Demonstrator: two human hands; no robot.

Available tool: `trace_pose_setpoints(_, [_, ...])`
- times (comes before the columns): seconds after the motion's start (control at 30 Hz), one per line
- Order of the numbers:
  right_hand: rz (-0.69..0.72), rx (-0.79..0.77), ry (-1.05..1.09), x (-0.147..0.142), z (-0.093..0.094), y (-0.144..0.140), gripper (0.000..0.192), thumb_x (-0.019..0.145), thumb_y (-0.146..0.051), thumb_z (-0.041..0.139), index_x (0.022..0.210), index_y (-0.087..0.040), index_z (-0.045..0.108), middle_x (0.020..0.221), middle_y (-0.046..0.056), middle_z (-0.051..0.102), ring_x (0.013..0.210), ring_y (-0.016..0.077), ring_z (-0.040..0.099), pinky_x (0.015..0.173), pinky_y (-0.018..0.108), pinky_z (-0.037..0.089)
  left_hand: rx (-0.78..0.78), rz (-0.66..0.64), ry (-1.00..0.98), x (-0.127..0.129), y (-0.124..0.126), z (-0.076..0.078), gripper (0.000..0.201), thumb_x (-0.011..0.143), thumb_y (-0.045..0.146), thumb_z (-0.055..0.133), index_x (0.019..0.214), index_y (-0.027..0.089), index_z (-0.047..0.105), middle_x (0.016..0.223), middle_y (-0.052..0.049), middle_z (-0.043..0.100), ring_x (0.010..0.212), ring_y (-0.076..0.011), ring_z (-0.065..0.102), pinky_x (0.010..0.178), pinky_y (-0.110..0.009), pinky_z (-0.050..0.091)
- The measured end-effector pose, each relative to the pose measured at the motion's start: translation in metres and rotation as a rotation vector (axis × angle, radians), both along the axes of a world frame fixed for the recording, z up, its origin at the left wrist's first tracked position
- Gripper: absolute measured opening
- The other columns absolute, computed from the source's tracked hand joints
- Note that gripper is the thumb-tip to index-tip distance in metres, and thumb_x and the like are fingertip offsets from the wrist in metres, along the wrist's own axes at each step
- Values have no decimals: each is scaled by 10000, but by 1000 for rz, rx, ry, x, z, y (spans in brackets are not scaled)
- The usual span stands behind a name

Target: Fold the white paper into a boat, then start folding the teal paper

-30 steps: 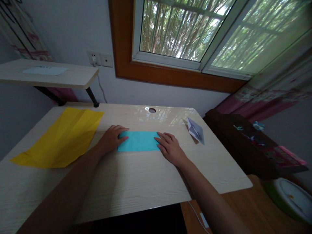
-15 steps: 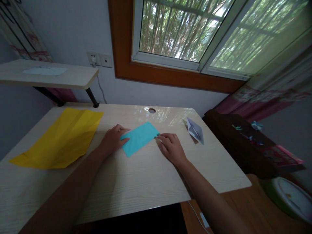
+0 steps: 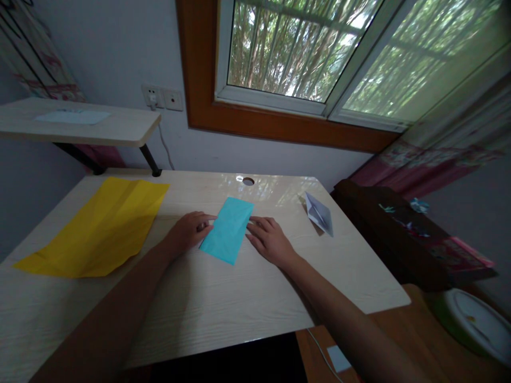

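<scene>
The folded blue paper (image 3: 228,230) lay slantwise on the pale wooden surface (image 3: 223,303), between both hands. The left hand (image 3: 188,232) touched its left edge with loosely spread fingers; the right hand (image 3: 268,240) rested flat, fingers spread, against its right edge. A yellow sheet (image 3: 99,226) lay well to the left, a small white folded paper (image 3: 319,214) to the right.

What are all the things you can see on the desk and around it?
Folded paper: one, turquoise, desk middle, between the hands.
Paper sheet: one, yellow, creased, desk left.
Paper boat: one, pale grey, desk right.
Desk: one, light wood, with a cable hole.
Shelf: one, light wood, upper left.
Wall sockets: two, white, under the window.
Window: one, brown frame.
Left hand: one, touching the folded paper's left edge.
Right hand: one, at its right edge.
</scene>
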State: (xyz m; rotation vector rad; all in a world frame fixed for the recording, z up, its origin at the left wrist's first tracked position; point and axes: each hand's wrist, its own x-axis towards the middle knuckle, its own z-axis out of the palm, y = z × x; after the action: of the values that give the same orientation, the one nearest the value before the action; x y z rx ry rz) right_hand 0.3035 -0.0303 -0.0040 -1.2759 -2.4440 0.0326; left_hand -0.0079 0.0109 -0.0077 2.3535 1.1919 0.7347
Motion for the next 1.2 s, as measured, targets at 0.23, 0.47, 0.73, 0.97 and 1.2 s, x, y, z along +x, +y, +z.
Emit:
trace_pose_setpoints(0.23, [90, 3, 115, -23, 4, 11, 416, 1032, -366, 472, 1428, -257, 535, 1359, 107, 631, 1238, 270, 552, 1077, 507, 435, -18, -19, -86, 2, 1, 0, 472, 964, 391, 544, 1411, 240, 541, 1207, -100, 638, 1105, -253, 598, 1022, -439, 470])
trace_pose_setpoints(0.47, [250, -12, 114, -57, 7, 19, 554, 1043, -427, 441, 1564, -276, 328, 1480, 99, 551, 1317, 254, 529, 1092, 481, 428, -207, 62, -352, -4, 1, -1, 585, 1012, 520, 408, 1527, 245, 367, 1306, -110, 605, 993, -214, 662, 969, -399, 507])
trace_pose_setpoints(0.73, [315, -31, -128, -67, 16, 14, 601, 1001, -438, 496, 1571, -371, 318, 1678, -23, 249, 1258, 304, 501, 1068, 513, 396, -318, 199, -569, -6, 10, -6, 794, 954, 687, 352, 1590, 248, 170, 1413, -167, 528, 1075, -262, 653, 860, -403, 563])
trace_pose_setpoints(0.97, [313, -56, -124, -60, 12, 13, 583, 993, -401, 500, 1557, -381, 355, 1632, -49, 359, 1250, 311, 480, 1059, 526, 387, -474, 201, -547, -22, 13, -1, 884, 820, 468, 682, 1568, 257, 260, 1362, -152, 567, 1142, -298, 642, 943, -466, 535])
trace_pose_setpoints(1.2, [299, -81, -5, -40, 7, 19, 514, 974, -361, 553, 1484, -354, 489, 1544, -4, 504, 1328, 295, 482, 1108, 518, 364, -693, 340, -651, -19, 6, 14, 943, 828, 472, 719, 1591, 337, 181, 1354, -164, 618, 997, -290, 706, 815, -437, 580])
